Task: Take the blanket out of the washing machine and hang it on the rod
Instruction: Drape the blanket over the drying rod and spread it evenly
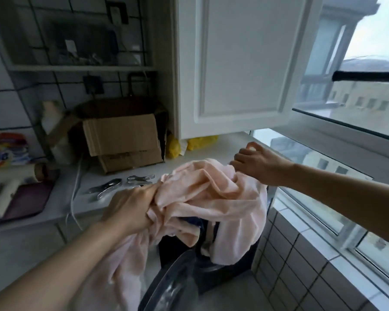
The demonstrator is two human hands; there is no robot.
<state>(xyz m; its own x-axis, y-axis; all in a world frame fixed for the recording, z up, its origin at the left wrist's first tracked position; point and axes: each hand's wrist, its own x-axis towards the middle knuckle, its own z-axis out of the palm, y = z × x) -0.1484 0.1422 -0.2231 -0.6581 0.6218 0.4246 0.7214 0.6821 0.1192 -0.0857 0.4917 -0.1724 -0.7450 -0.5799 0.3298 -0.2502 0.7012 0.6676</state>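
A pale pink blanket [213, 198] is bunched up in the air above the dark washing machine [225, 268], whose round door [173, 286] hangs open below. My left hand [130, 207] grips a fold of the blanket at its left side. My right hand [256, 163] pinches the blanket's upper right edge. Part of the cloth trails down over my left forearm and into the drum. A black rod [366, 76] runs across the window at the upper right, well above both hands.
A white cabinet door [240, 63] stands open above the counter [225, 149]. On the counter lie metal clips [121, 184], a cardboard box [124, 140], yellow bags [200, 142] and a detergent pack [5, 151]. A tiled ledge [301, 250] and window [323, 189] are to the right.
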